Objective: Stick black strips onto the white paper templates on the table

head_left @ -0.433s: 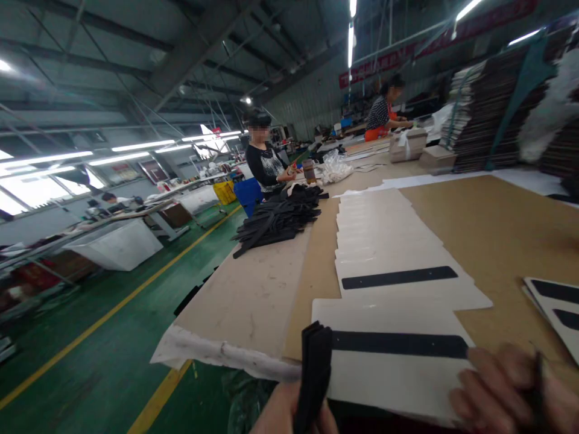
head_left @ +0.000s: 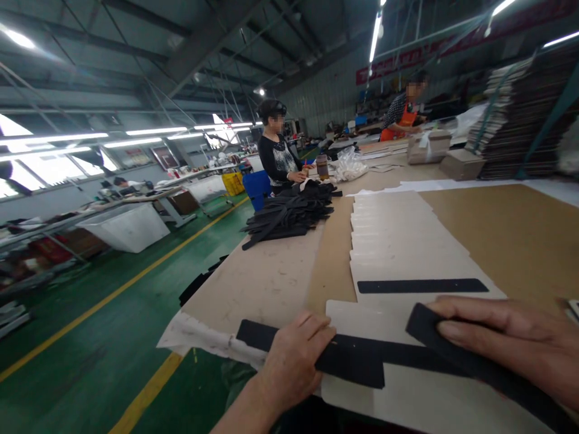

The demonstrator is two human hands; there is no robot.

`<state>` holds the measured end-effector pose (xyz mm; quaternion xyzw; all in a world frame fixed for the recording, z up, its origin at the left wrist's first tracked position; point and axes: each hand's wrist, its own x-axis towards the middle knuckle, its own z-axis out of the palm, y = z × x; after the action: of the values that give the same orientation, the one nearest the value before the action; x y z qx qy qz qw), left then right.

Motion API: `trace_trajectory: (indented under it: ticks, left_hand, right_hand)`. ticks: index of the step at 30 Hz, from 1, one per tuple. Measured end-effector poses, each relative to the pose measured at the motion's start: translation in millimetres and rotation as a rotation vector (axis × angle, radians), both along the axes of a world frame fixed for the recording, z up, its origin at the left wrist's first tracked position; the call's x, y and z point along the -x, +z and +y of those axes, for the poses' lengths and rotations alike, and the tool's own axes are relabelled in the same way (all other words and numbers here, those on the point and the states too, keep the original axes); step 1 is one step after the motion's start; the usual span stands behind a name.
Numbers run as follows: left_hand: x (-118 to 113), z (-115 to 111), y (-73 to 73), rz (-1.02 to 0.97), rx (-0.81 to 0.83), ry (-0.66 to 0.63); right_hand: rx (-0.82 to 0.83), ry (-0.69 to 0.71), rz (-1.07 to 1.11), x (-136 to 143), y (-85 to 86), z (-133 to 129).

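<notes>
My left hand (head_left: 296, 355) is closed round a bundle of black strips (head_left: 350, 361), held across the near white sheet's left side. At the right, my right hand (head_left: 502, 337) pinches a black strip (head_left: 427, 328) between thumb and fingers; its other end runs down to the lower right. Beneath both hands lies the near white sheet (head_left: 346, 310), with a black strip (head_left: 402, 355) lying across it, partly covered. Behind it, another black strip (head_left: 423, 286) rests on a row of overlapping white sheets (head_left: 398, 229).
A pile of black strips (head_left: 289, 214) lies on the table's (head_left: 271, 271) far left part. Beyond stand a person (head_left: 275, 150), a clear plastic bag (head_left: 350, 166), a cardboard box (head_left: 427, 147) and, at right, tall stacks (head_left: 515, 120). Another person (head_left: 400, 114) works farther back.
The bundle in my left hand has turned from upright to lying crosswise. My right hand has moved up and left, with a strip now clearly visible in it. The view has shifted slightly.
</notes>
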<state>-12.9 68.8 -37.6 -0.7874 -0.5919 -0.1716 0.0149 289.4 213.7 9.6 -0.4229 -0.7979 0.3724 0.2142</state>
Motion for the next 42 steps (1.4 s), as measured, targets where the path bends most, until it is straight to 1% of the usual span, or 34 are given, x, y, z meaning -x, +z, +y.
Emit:
trace_trajectory:
  ticks: [2,3,4,6,8,11,14,17,21,27,36,42]
  left_hand:
    - [0,7,-15.0,-0.034,-0.027,-0.007]
    - [0,9,-20.9,-0.050,-0.019,-0.008]
    - [1,10,-25.6,-0.064,-0.006,-0.009]
    - [2,12,-31.8,-0.088,0.027,-0.014]
    - [4,14,-34.9,-0.111,0.035,-0.019]
    - [5,15,-36.9,-0.134,0.021,-0.027]
    - [5,16,-38.8,-0.138,-0.019,-0.039]
    - [4,17,-40.8,-0.134,-0.052,-0.048]
    - [4,17,-41.1,-0.113,-0.034,-0.047]
    - [5,17,-39.3,-0.113,-0.026,-0.045]
    - [2,15,-34.8,-0.089,0.042,-0.005]
    - [1,16,-29.8,-0.021,0.077,0.029]
  right_hand:
    - [0.224,0.199,-0.078,40,22.6,4]
    - [0.291,0.245,-0.113,58,28.6,7]
    - [0.320,0.277,-0.146,74,30.7,10]
    - [0.274,0.289,-0.196,99,25.2,19]
    - [0.187,0.304,-0.229,117,12.3,27]
    - [0.114,0.329,-0.273,137,-6.3,36]
    - [0.096,0.359,-0.330,151,-15.0,36]
    - [0.074,0.381,-0.382,162,-17.2,31]
    - [0.015,0.384,-0.420,169,-20.6,29]
    - [-0.077,0.393,-0.456,170,-26.3,28]
    - [-0.228,0.419,-0.511,169,-33.0,25]
    - [-0.286,0.480,-0.520,172,-38.8,25]
